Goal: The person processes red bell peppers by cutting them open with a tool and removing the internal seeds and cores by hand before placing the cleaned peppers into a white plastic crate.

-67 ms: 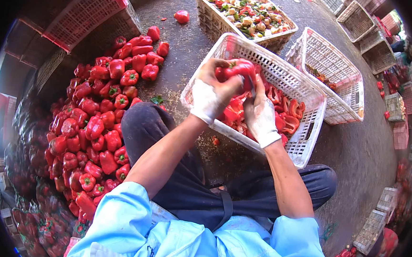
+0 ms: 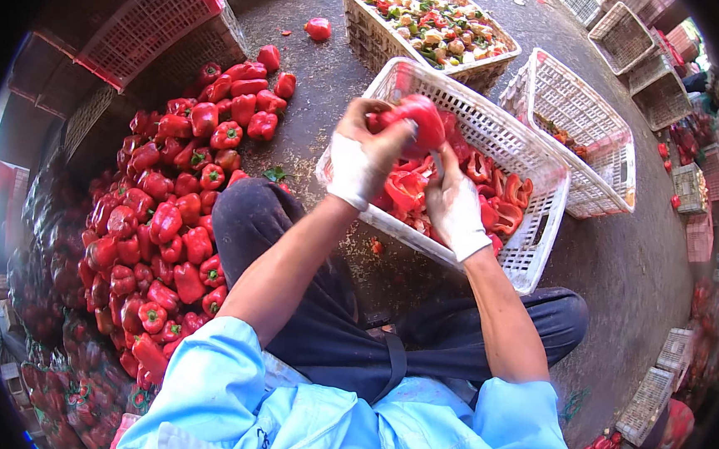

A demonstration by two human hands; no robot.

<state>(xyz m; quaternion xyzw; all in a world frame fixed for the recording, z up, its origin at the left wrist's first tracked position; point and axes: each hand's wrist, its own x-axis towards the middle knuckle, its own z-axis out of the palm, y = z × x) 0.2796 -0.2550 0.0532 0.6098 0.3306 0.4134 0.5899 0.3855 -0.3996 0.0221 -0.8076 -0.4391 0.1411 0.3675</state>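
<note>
My left hand [image 2: 365, 148], in a white fingerless glove, is closed around a whole red bell pepper [image 2: 422, 122]. The pepper is above a white plastic crate [image 2: 549, 229] that holds cut red pepper pieces [image 2: 406, 189]. My right hand [image 2: 455, 199], gloved the same way, is closed just below and to the right of the pepper. A thin blade, seemingly of a small knife [image 2: 439, 152], shows at its fingertips; its handle is hidden in the hand.
A large heap of red bell peppers [image 2: 168, 219] lies on the floor to my left. Beyond my crate stands a crate of pepper cores and scraps [image 2: 440, 30]. Another white crate [image 2: 622, 172] sits to its right. A lone pepper [image 2: 317, 29] lies on the floor ahead.
My left hand has turned the pepper and shifted slightly left. The pepper now shows a smooth side, and a little more space lies between my hands.
</note>
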